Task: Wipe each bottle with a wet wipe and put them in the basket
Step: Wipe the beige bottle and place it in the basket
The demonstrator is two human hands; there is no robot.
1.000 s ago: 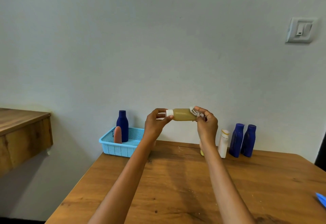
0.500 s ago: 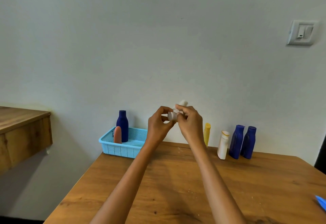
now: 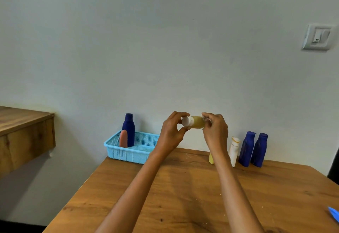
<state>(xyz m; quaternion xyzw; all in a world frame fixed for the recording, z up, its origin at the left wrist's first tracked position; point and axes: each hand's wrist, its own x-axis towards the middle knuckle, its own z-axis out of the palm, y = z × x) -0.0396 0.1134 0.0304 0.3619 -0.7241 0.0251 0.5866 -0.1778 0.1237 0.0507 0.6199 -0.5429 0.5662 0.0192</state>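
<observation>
both hands' fingers clamp the yellow bottle (image 3: pixel 197 122); blue basket (image 3: pixel 128 155) holds two bottles (upright).

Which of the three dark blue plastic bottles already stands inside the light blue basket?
The dark blue bottle at far left; the other two stand on the wooden table.

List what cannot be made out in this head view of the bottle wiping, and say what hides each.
- Wet wipe: mostly covered by the right hand.
- Small yellow bottle on the table: hidden behind the right forearm.
- Blue object: cut off by the right edge.
- Held bottle: label too blurred.
</observation>
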